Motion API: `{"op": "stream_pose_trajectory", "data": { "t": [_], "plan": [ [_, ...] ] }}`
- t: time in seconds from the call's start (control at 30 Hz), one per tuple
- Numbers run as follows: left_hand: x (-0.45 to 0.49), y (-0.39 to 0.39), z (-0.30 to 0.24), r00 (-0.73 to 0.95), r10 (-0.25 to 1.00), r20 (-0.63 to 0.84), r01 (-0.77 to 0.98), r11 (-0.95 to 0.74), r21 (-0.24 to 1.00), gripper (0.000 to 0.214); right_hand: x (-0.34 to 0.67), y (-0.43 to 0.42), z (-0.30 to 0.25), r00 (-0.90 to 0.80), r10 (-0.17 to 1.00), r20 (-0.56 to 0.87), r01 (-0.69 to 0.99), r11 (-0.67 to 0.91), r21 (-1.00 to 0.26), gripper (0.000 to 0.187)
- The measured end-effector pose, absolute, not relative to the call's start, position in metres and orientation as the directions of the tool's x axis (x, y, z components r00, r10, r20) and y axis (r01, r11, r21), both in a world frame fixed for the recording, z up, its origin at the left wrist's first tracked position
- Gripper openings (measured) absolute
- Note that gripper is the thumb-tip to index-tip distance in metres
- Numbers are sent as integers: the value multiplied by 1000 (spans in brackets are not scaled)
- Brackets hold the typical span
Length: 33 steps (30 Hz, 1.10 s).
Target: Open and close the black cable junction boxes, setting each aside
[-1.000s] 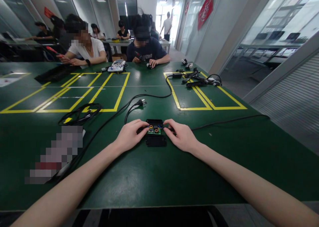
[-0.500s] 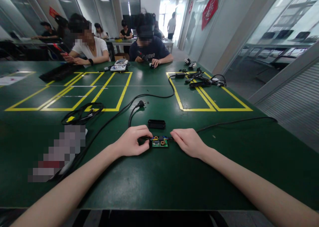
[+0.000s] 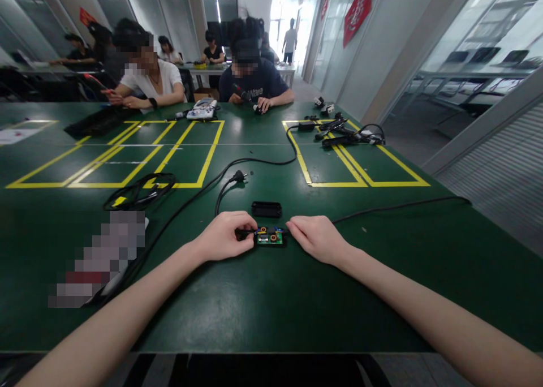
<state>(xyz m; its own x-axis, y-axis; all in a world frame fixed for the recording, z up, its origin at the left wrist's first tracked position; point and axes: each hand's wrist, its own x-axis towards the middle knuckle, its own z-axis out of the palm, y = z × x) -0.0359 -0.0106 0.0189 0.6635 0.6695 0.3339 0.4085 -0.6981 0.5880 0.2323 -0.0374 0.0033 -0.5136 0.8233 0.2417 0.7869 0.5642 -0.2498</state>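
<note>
A small green circuit board with copper coils and blue and yellow wires lies between my hands, with black casing edges showing around it. My left hand is closed, thumb and fingers pinching the black cable at the board's left end. At the right end, my right hand has its fingers pressed together around the other black cable, which runs off to the right; its fingertips partly hide the grip. Just beyond the board rests an empty black casing half, its hollow side up.
A black power plug lies ahead on the green table. Left are a coiled cable and a blurred-out power strip. More adapters and cables are piled at the far right. Two people sit across the table, holding things.
The circuit board has shifted slightly left, and more of the black casing shows at its right and lower edges. Both hands keep their grip, the right moving slightly left.
</note>
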Motion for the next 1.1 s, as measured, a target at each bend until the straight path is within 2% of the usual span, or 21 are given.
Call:
{"op": "stream_pose_trajectory", "data": {
  "t": [0.23, 0.47, 0.57, 0.7, 0.8, 0.97, 1.1],
  "plan": [
    [-37, -9, 20, 652, 687, 321, 401, -672, 623, 8, 231, -39, 5, -511, 834, 207, 803, 550, -230, 43],
    [-38, -8, 18, 677, 653, 338, 432, -725, 536, 15, 230, -34, 2, -513, 836, 195, 830, 541, -135, 41],
    [-39, -6, 18, 686, 632, 360, 411, -745, 525, 13, 232, -32, 2, -562, 792, 238, 806, 589, -57, 39],
    [-41, -3, 19, 728, 593, 344, 355, -755, 551, 13, 234, -30, 5, -664, 673, 327, 718, 695, 27, 40],
    [-42, -3, 21, 721, 601, 344, 361, -750, 554, 14, 234, -28, 6, -649, 667, 366, 707, 707, -34, 33],
    [-41, -5, 21, 719, 607, 339, 388, -755, 528, 17, 230, -26, 2, -476, 768, 429, 733, 616, -289, 17],
    [-39, -7, 18, 704, 623, 342, 405, -747, 527, 14, 226, -25, -3, -456, 785, 421, 766, 586, -265, 39]
  ]
}}
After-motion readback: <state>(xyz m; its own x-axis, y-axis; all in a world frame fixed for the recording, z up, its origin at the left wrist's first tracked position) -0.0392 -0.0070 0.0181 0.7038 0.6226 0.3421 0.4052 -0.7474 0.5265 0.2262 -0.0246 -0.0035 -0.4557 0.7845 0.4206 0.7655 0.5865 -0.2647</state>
